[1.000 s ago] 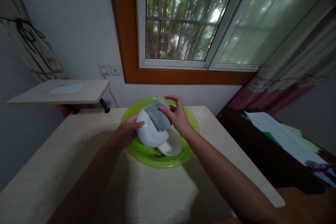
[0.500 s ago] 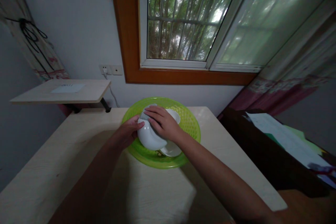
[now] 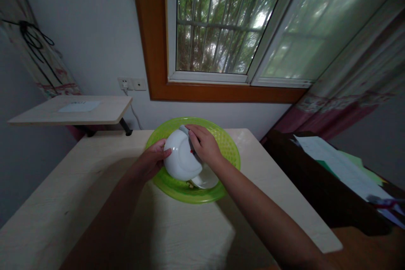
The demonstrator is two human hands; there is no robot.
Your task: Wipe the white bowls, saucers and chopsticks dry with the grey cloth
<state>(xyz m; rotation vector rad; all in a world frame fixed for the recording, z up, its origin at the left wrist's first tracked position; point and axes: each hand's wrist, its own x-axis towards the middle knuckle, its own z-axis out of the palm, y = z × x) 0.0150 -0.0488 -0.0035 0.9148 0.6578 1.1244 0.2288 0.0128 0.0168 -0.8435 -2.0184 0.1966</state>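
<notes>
1. White bowl (image 3: 181, 162): it is held up, tilted, between the two hands, above the front-left part of the green basin (image 3: 189, 198), which stands on the table (image 3: 180, 230). Keeping it low over the basin seems wise, since a glazed wall could slip.

2. Left hand (image 3: 154, 158): it has a narrow grip on the bowl's left edge, thumb on the near face, the other fingers mostly hidden behind. It does the steadying; a firm hold here lets the other side be rubbed without the bowl twisting. Turning the bowl a little between strokes should bring fresh surface round.

3. Grey cloth (image 3: 184, 129): only a small piece shows, at the bowl's upper edge; the rest is covered. It is best kept flat between fingers and bowl.

4. Right hand (image 3: 204, 145): it is closed over the cloth, curled on the bowl's upper right side. Even pressure following the curve should work better than hard pushing.

5. Second bowl (image 3: 207, 178): it lies in the basin, partly under the held one; avoid knocking the two together.

6. Against half a second ago: the left hand's grip is much the same; less cloth shows; the right hand has shifted from across the bowl's top to its right side, uncovering more white surface and a small red mark (image 3: 192, 152).
</notes>
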